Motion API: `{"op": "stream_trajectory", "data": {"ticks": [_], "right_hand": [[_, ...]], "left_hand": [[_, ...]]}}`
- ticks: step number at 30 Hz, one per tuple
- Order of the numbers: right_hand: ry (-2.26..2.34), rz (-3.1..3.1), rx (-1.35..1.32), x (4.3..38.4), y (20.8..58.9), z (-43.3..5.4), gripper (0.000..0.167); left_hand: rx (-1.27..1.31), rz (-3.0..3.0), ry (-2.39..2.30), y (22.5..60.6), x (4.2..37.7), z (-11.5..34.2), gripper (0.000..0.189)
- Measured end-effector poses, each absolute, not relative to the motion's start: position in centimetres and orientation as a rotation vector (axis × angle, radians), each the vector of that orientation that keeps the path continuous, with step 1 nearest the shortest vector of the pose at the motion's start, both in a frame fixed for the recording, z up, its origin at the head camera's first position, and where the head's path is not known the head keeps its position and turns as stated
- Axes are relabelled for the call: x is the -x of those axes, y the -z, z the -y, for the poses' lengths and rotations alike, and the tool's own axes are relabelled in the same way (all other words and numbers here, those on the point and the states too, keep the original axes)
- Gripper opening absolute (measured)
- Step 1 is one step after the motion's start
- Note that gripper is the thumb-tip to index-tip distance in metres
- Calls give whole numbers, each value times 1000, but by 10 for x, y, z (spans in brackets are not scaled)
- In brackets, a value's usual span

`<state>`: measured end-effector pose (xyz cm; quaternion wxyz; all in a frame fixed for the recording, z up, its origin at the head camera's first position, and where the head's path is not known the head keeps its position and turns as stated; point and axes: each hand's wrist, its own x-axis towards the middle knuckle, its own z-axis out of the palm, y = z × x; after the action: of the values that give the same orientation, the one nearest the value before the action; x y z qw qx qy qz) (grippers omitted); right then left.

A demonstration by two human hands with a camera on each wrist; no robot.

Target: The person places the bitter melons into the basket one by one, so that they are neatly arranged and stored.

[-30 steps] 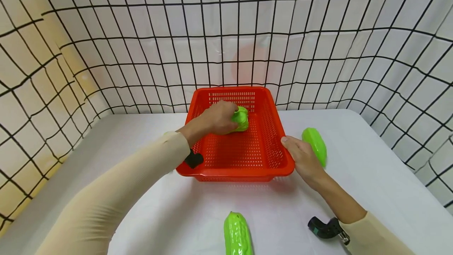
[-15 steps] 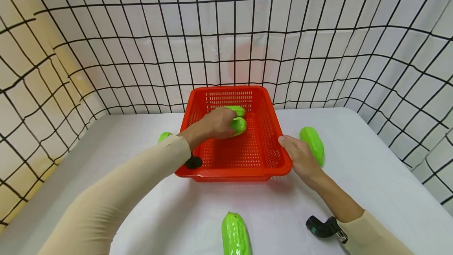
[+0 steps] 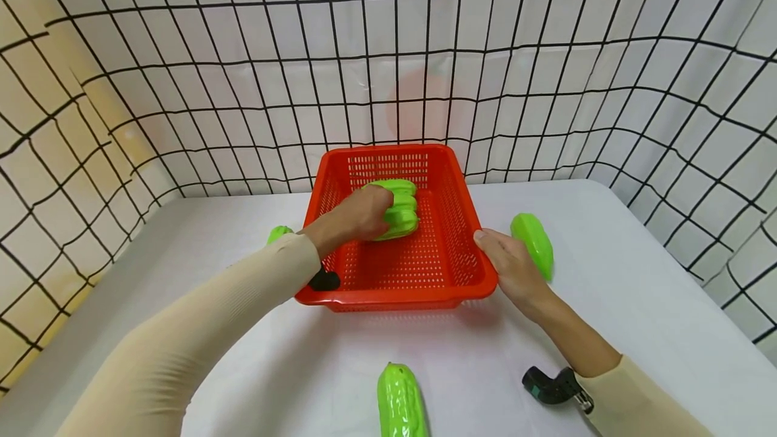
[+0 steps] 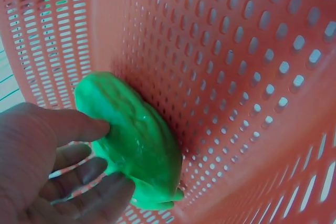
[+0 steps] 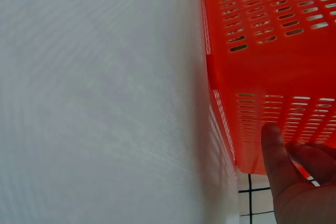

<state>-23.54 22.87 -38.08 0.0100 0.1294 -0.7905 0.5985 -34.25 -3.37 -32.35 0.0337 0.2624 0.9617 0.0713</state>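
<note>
the basket (image 3: 394, 297) over there is smooth plastic with a soft sheen. the green vegetables (image 3: 400, 402) look glossier to me — rippled skins, shiny as fresh lacquer. underneath, the tabletop (image 3: 625, 255) is smooth and nearly matt. the left sleeve (image 3: 164, 349) is dull, finely ribbed cloth, and the black wrist fitting (image 3: 549, 388) looks plastic — its screw (image 3: 585, 402) bright metal.

Red basket (image 3: 397, 299): 1. Green veg. (image 3: 402, 222) within: min. 2, exact no. unclear. L veg. (image 3: 277, 232) + R veg. (image 3: 534, 245) + front veg. (image 3: 400, 402) on tabletop (image 3: 631, 268): 3. L hand (image 3: 364, 214) + R hand (image 3: 516, 268): 2. Black wrist devices (image 3: 552, 386): 2.
</note>
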Motion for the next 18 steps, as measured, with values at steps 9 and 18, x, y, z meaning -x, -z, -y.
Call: {"op": "stream_trajectory", "data": {"ticks": [9,18], "right_hand": [[-1861,2469,-403,235,378,-229,48],[-1882,2463,-409,234,380,-228,47]], "left_hand": [[-641,-2991,-183,321,338,33,13],[-637,-2985,-173,321,338,32,11]]}}
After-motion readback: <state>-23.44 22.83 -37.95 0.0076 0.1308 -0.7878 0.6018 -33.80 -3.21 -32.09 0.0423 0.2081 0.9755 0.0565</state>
